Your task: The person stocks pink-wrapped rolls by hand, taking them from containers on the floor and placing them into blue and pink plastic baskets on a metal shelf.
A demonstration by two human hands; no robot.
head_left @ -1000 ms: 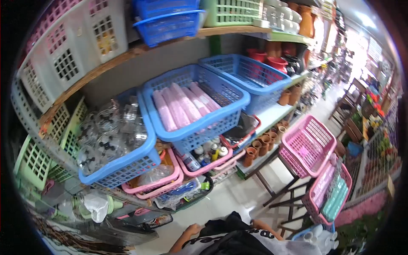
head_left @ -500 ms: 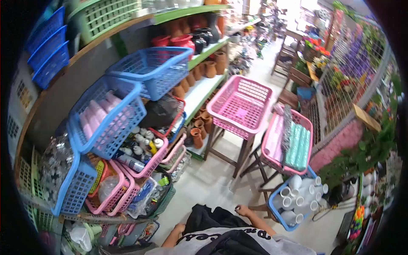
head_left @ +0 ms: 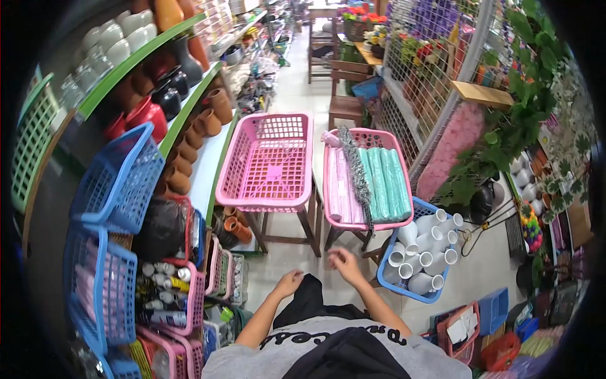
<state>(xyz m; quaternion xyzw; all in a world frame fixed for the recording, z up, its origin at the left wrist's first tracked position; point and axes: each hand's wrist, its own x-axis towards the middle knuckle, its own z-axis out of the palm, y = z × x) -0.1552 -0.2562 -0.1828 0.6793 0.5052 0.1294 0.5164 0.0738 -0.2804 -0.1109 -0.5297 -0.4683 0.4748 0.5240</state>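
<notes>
My left hand point(head_left: 289, 283) is held in front of my body above the floor, loosely curled with nothing visible in it. My right hand point(head_left: 344, 264) hovers ahead of me with its fingers bent and apart, holding nothing. It is nearest to a pink basket point(head_left: 330, 222) of wrapped pink rolls point(head_left: 344, 189) and green rolls point(head_left: 385, 183), with a silvery tinsel garland point(head_left: 356, 177) lying across them. Left of that basket, a bare pink basket point(head_left: 295, 205) rests on a wooden stool point(head_left: 284, 240). Neither hand touches a basket.
A blue basket point(head_left: 410, 292) of white vases point(head_left: 431, 238) stands at the right. Blue baskets point(head_left: 120, 278) and pink crates line the left, below shelves of clay pots point(head_left: 211, 120). A wire mesh panel point(head_left: 429, 82) with flowers is on the right. A tiled aisle point(head_left: 290, 88) runs ahead.
My view has turned right, so the baskets appear further left and the left shelves have slid toward the edge. Both hands have risen further forward from beside my body.
</notes>
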